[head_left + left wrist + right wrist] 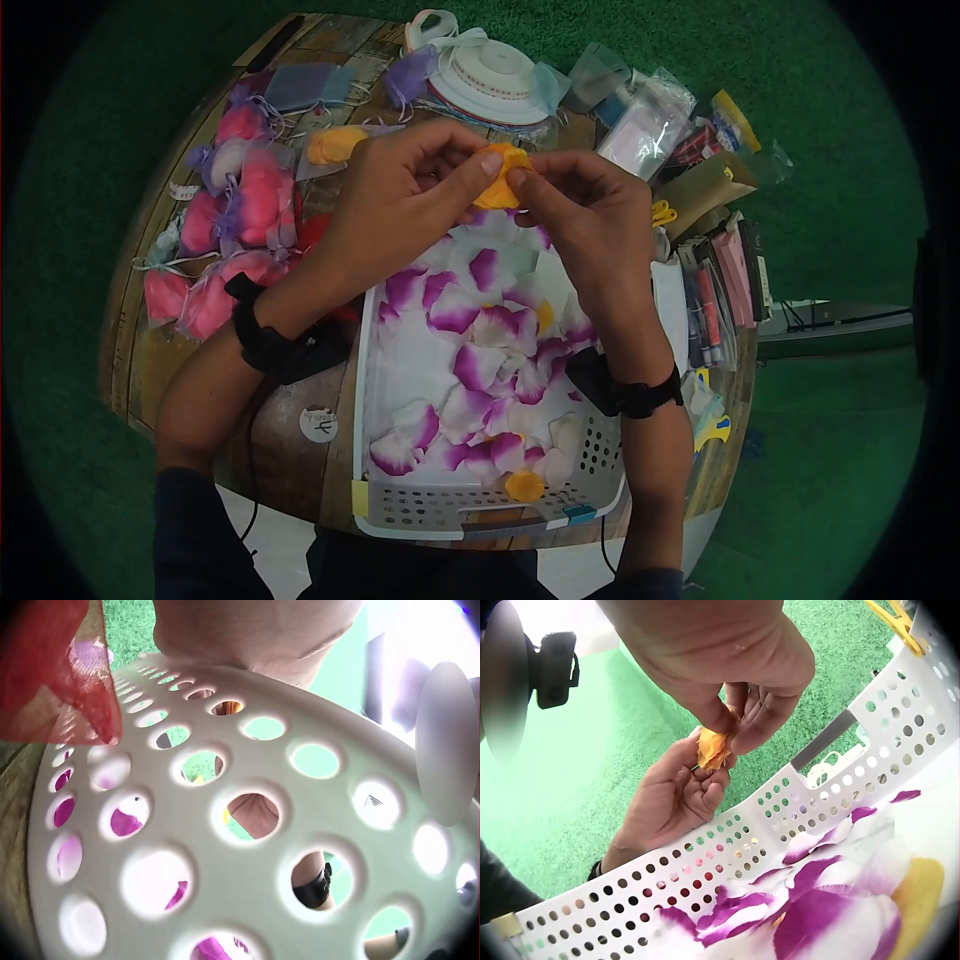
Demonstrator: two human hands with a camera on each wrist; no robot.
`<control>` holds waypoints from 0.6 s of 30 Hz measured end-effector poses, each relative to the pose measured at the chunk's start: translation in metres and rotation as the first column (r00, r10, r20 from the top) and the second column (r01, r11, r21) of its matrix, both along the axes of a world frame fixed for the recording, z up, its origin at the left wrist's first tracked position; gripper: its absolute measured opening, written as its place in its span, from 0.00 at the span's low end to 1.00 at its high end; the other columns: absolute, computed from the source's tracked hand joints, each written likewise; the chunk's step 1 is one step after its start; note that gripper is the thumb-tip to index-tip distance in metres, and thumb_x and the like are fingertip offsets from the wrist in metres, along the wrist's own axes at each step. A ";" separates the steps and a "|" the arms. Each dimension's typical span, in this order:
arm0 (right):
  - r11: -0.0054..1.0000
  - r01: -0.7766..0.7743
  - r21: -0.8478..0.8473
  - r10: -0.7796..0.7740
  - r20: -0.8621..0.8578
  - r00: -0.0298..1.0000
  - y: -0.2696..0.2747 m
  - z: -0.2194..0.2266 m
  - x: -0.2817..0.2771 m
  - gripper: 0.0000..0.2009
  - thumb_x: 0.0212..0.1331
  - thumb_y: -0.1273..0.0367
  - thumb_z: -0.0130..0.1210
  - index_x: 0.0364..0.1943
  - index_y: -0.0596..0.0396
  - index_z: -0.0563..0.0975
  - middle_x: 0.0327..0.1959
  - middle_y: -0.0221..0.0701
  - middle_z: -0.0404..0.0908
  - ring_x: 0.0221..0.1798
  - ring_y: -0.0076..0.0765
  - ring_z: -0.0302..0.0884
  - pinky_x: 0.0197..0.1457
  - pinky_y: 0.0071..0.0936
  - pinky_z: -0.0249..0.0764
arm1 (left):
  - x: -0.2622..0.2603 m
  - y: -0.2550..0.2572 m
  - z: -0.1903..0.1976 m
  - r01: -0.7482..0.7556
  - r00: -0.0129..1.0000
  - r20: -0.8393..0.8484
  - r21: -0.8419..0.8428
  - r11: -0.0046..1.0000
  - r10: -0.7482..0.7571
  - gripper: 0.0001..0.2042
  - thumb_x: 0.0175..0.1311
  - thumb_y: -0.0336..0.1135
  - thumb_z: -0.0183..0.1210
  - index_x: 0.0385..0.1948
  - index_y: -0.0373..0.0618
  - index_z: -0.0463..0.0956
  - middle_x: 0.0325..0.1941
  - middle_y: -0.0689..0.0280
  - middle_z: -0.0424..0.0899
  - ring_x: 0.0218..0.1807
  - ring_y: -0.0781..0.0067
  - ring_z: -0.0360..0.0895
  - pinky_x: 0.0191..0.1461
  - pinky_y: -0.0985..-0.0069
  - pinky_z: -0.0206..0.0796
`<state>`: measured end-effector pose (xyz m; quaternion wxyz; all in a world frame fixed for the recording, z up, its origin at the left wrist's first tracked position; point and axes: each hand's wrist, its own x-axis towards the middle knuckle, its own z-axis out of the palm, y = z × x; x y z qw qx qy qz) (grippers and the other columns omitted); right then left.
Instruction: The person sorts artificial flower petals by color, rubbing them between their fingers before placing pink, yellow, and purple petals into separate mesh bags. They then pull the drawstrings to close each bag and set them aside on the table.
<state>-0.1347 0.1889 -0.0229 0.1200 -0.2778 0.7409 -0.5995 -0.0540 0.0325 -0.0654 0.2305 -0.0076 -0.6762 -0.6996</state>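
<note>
Over the far end of a white plastic basket (400,512), both hands meet at a small bunch of orange petals (503,182). My left hand (408,190) pinches the bunch between thumb and fingers from the left. From the other side, my right hand (598,205) pinches it too. In the right wrist view the bunch looks crumpled, with the right fingers above it and the left hand (671,791) below. Loose white-and-purple petals (455,308) lie scattered in the basket, with an orange petal (524,486) near its front. The basket's perforated wall hides most of the left hand in the left wrist view.
Pink-filled mesh bags (265,195) crowd the table's left side. A ribbon roll (490,75) lies at the back, beside a clear plastic cup (596,78). On the right are plastic packets (645,125), pens (708,310) and yellow-handled scissors (663,212). A yellow clip (900,622) grips the basket rim.
</note>
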 end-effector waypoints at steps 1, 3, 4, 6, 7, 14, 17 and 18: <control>1.000 -0.004 0.010 0.004 -0.005 1.000 0.000 0.000 0.000 0.09 0.59 0.73 0.63 0.36 0.68 0.81 0.29 0.33 0.84 0.30 0.20 0.80 0.34 0.18 0.77 | 0.000 0.000 0.002 0.009 1.000 0.006 0.003 1.000 -0.009 0.10 0.67 0.33 0.61 0.42 0.35 0.79 0.32 0.67 0.84 0.30 0.86 0.79 0.32 0.87 0.70; 1.000 -0.004 0.002 0.004 -0.006 1.000 0.001 -0.001 -0.001 0.09 0.59 0.73 0.62 0.36 0.68 0.81 0.29 0.33 0.84 0.30 0.20 0.80 0.34 0.17 0.77 | 0.000 0.000 0.002 0.020 1.000 0.012 0.007 1.000 -0.020 0.11 0.67 0.34 0.62 0.42 0.35 0.79 0.31 0.67 0.84 0.30 0.86 0.79 0.32 0.87 0.70; 1.000 -0.005 -0.007 0.005 -0.008 1.000 0.001 -0.001 -0.001 0.09 0.58 0.73 0.62 0.36 0.68 0.81 0.29 0.33 0.84 0.30 0.20 0.80 0.34 0.17 0.77 | 0.000 0.001 0.002 0.022 1.000 -0.004 -0.034 0.999 -0.022 0.11 0.67 0.34 0.62 0.42 0.35 0.79 0.31 0.68 0.84 0.30 0.87 0.79 0.32 0.87 0.70; 1.000 -0.006 -0.011 0.006 -0.007 1.000 0.001 -0.002 -0.001 0.08 0.58 0.73 0.62 0.36 0.68 0.81 0.29 0.32 0.84 0.30 0.19 0.80 0.34 0.17 0.77 | 0.000 0.001 0.001 0.024 1.000 -0.018 -0.073 0.997 -0.026 0.11 0.67 0.34 0.62 0.43 0.36 0.79 0.31 0.68 0.84 0.30 0.87 0.78 0.32 0.88 0.69; 1.000 -0.008 -0.017 0.008 -0.007 1.000 0.001 -0.003 -0.001 0.08 0.58 0.73 0.62 0.36 0.67 0.82 0.29 0.32 0.84 0.30 0.19 0.80 0.34 0.17 0.76 | 0.000 0.000 0.000 0.022 1.000 0.003 -0.085 0.996 -0.022 0.11 0.66 0.34 0.63 0.43 0.36 0.79 0.31 0.68 0.84 0.30 0.87 0.78 0.32 0.88 0.69; 1.000 -0.023 0.014 0.023 -0.064 0.998 0.001 -0.002 -0.001 0.08 0.58 0.72 0.61 0.35 0.66 0.82 0.29 0.32 0.84 0.30 0.18 0.79 0.34 0.18 0.75 | 0.000 0.000 -0.001 0.023 0.999 0.034 -0.009 1.000 -0.023 0.12 0.65 0.33 0.64 0.45 0.35 0.79 0.32 0.66 0.85 0.30 0.86 0.79 0.31 0.88 0.69; 0.999 -0.006 -0.032 0.003 -0.083 0.997 0.001 -0.003 -0.001 0.09 0.59 0.71 0.61 0.35 0.66 0.82 0.28 0.32 0.84 0.30 0.18 0.79 0.34 0.18 0.74 | 0.000 0.001 0.001 0.013 1.000 0.011 -0.025 1.000 -0.013 0.13 0.64 0.33 0.65 0.45 0.34 0.79 0.32 0.66 0.85 0.31 0.86 0.80 0.31 0.88 0.70; 1.000 -0.008 -0.020 0.006 -0.086 0.996 0.001 -0.003 -0.001 0.09 0.59 0.71 0.61 0.35 0.66 0.82 0.28 0.32 0.84 0.30 0.19 0.78 0.34 0.18 0.74 | 0.000 0.001 0.002 0.015 1.000 0.014 -0.024 1.000 -0.015 0.13 0.64 0.33 0.65 0.45 0.34 0.79 0.32 0.66 0.85 0.31 0.86 0.80 0.31 0.88 0.70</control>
